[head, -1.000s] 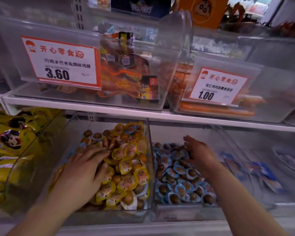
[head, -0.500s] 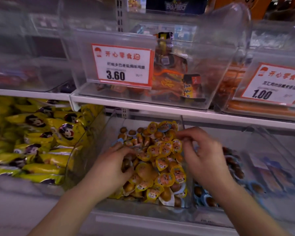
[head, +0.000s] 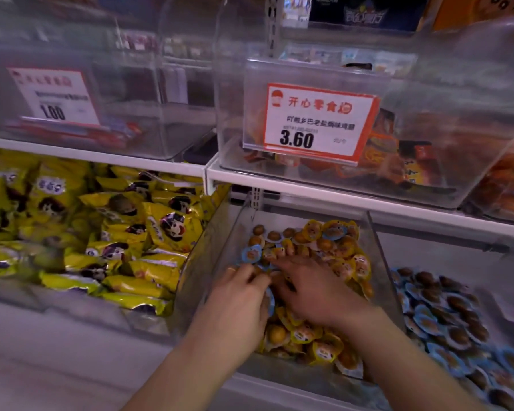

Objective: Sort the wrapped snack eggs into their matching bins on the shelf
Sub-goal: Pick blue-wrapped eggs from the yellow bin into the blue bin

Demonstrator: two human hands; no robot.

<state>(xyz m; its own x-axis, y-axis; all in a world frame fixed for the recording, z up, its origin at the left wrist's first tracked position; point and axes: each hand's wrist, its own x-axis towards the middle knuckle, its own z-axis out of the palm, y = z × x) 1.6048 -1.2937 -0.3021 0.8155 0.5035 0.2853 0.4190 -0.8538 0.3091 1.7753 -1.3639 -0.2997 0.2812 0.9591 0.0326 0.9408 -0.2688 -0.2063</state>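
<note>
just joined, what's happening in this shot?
A person is sorting wrapped snack eggs on a shop shelf. Both hands, left hand and right hand, are down in the clear bin of yellow-wrapped eggs, working among a few blue-wrapped eggs mixed into it. The blue-egg bin sits just to the right. Whether either hand has actually gripped an egg cannot be told.

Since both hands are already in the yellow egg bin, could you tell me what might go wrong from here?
A blue-wrapped egg lies far back among the yellow-wrapped eggs and could be missed. The left hand and right hand crowd together, so a grabbed blue egg might slip back or bring yellow ones into the blue bin.
</note>
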